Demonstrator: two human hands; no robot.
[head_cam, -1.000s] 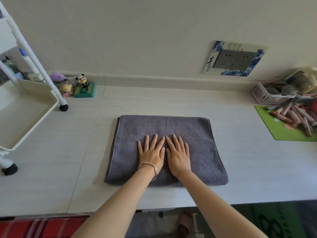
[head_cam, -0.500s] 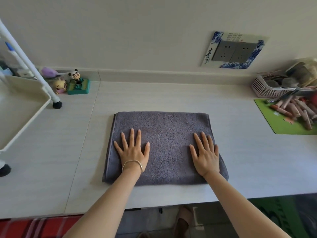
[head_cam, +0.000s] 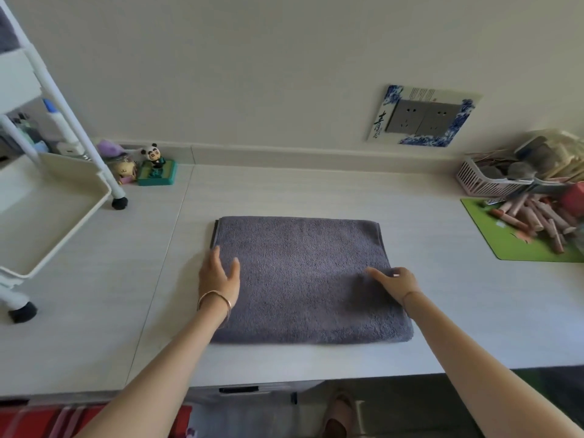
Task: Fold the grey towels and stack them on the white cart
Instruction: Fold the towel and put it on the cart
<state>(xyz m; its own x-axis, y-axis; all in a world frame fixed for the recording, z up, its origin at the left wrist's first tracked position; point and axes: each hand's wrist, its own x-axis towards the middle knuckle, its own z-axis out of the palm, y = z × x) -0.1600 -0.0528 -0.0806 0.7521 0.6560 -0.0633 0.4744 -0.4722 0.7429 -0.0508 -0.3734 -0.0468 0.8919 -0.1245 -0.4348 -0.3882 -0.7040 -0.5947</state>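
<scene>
The grey towel (head_cam: 303, 279) lay folded into a rectangle on the pale counter (head_cam: 316, 191), flat, its long edges running left to right in front of me. My left hand (head_cam: 218, 276) sat at the towel's left edge, turned on its side with the fingers (head_cam: 215, 254) straight and close together along that edge and the thumb spread out over the cloth — it gripped nothing that I could see. A thin bangle (head_cam: 215, 300) ringed that wrist. My right hand (head_cam: 396, 281) was at the right edge, the thumb pointing inward across the top of the towel and the other fingers bent down over the edge; whether they had hold of the cloth I could not tell.

The white cart (head_cam: 47, 222) stood on the counter to my left, well apart from the towel, its lower tray showing bare and its black feet on the surface. Something grey showed at the very top left corner on an upper shelf, too cropped to name. Beside the cart's far leg, against the wall, stood a panda figurine (head_cam: 155, 156) on a green base — a small cream toy (head_cam: 124, 169) just left of it. To my right lay a green mat (head_cam: 521, 235) with a heap of pinkish tubes (head_cam: 537, 219), and behind it a pink basket (head_cam: 486, 181) stuffed with odds and ends. A double socket (head_cam: 423, 120) with a blue-and-white surround sat on the wall.
</scene>
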